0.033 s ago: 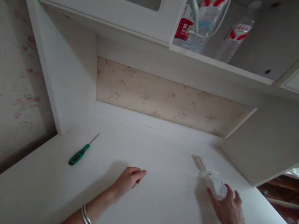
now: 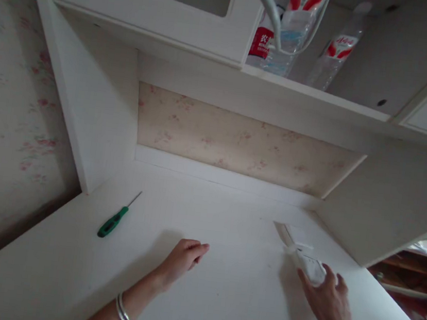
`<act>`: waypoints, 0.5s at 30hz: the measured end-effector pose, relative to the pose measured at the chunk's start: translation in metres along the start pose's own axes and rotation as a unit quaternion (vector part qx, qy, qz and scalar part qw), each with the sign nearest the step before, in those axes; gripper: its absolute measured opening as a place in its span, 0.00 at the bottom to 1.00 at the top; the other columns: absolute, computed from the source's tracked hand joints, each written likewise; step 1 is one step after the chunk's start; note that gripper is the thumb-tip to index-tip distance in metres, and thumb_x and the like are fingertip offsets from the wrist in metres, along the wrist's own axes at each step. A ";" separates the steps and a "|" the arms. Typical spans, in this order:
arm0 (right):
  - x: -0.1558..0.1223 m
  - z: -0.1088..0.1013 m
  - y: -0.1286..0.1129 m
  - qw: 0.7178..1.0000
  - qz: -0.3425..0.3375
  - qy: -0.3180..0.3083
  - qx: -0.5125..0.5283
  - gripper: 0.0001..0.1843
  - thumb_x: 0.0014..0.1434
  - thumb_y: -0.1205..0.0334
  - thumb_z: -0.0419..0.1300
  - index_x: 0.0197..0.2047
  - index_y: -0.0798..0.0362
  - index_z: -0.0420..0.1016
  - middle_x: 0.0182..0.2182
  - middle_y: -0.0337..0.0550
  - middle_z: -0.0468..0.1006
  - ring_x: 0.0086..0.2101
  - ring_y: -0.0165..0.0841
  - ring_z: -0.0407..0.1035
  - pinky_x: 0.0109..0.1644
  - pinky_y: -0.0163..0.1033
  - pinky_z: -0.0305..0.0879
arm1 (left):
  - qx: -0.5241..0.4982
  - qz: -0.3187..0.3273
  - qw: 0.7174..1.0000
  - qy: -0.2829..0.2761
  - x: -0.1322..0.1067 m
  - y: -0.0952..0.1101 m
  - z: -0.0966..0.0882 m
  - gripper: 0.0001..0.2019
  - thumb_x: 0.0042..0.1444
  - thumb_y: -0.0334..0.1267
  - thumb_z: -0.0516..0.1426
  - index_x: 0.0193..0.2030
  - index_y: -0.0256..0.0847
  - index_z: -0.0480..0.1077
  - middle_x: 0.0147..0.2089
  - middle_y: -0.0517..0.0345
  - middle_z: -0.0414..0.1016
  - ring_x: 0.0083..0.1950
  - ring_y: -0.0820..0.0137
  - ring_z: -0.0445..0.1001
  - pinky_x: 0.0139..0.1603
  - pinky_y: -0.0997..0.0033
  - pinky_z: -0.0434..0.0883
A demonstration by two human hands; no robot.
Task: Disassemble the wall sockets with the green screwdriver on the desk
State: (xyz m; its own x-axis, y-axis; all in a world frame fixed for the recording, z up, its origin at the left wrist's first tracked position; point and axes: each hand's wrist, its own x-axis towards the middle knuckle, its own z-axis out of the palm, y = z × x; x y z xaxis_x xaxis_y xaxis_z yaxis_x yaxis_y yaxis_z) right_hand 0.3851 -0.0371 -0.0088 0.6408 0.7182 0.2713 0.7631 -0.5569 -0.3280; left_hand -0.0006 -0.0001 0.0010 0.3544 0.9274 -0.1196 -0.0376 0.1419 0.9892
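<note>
My left hand (image 2: pixel 183 256) rests on the white desk top (image 2: pixel 228 297), its fingers curled under and together with nothing in them; silver bangles sit on the wrist. A green-handled screwdriver (image 2: pixel 113 221) lies to its left, apart from the hand. At the right, my right hand (image 2: pixel 328 298) grips the near end of a small white device (image 2: pixel 311 266) that lies on the desk. A flat white piece (image 2: pixel 293 234) lies just beyond the device.
Above the desk, an open shelf (image 2: pixel 323 93) holds water bottles (image 2: pixel 291 34) with red labels, and a white cable (image 2: pixel 269 6) hangs in front of them. White cabinet doors flank the shelf. Flowered wallpaper (image 2: pixel 239 140) backs the alcove. The desk's right edge drops off.
</note>
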 end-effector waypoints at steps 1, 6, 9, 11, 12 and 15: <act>0.004 0.002 0.003 1.000 0.003 0.002 0.004 0.47 0.48 0.30 0.49 0.63 0.51 0.54 0.62 0.64 0.50 0.53 0.60 0.62 0.51 0.58 0.62 | 0.002 0.001 1.000 -0.003 0.000 0.001 -0.001 0.22 0.52 0.55 0.55 0.19 0.40 0.57 0.18 0.69 0.49 0.20 0.78 0.47 0.22 0.72 0.44; 0.017 0.006 0.014 0.998 0.020 -0.065 0.018 0.48 0.49 0.30 0.47 0.64 0.53 0.52 0.57 0.64 0.60 0.50 0.59 0.66 0.47 0.56 0.63 | 0.013 0.002 1.000 -0.004 -0.001 0.003 -0.003 0.21 0.54 0.54 0.54 0.20 0.40 0.57 0.18 0.68 0.50 0.20 0.77 0.47 0.22 0.72 0.45; 0.009 0.006 0.007 0.996 0.027 -0.082 0.009 0.49 0.49 0.29 0.45 0.64 0.56 0.51 0.54 0.65 0.64 0.49 0.58 0.67 0.47 0.54 0.64 | 0.058 0.015 0.998 0.004 0.000 0.002 -0.002 0.22 0.55 0.54 0.52 0.19 0.39 0.58 0.18 0.68 0.49 0.21 0.76 0.48 0.23 0.72 0.46; -0.002 0.006 -0.007 0.995 0.020 -0.095 0.019 0.50 0.49 0.29 0.46 0.64 0.57 0.50 0.54 0.64 0.64 0.48 0.56 0.67 0.47 0.53 0.64 | 0.100 0.037 0.994 0.000 -0.001 0.003 -0.002 0.21 0.55 0.52 0.53 0.20 0.38 0.62 0.18 0.67 0.51 0.22 0.76 0.52 0.24 0.73 0.49; -0.010 0.006 -0.016 0.994 0.006 -0.103 0.029 0.49 0.48 0.29 0.47 0.63 0.56 0.51 0.54 0.63 0.65 0.48 0.54 0.67 0.47 0.52 0.64 | 0.114 0.050 0.992 -0.013 -0.002 0.004 -0.001 0.18 0.54 0.51 0.55 0.23 0.38 0.65 0.20 0.66 0.55 0.24 0.75 0.55 0.25 0.74 0.53; -0.037 0.014 -0.054 0.988 -0.079 -0.115 0.067 0.45 0.49 0.33 0.51 0.61 0.56 0.56 0.53 0.60 0.66 0.47 0.50 0.68 0.48 0.49 0.63 | 0.130 0.083 0.985 -0.076 -0.006 0.006 -0.001 0.18 0.47 0.46 0.63 0.42 0.39 0.71 0.39 0.57 0.70 0.37 0.70 0.66 0.36 0.73 0.64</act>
State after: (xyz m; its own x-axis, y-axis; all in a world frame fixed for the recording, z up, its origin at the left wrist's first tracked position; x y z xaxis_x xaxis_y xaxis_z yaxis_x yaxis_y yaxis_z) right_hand 0.3189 -0.0278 -0.0133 0.4669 0.8759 0.1219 0.8241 -0.3810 -0.4192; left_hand -0.0040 -0.0046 0.0071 0.4995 0.8654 0.0402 0.1275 -0.1194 0.9846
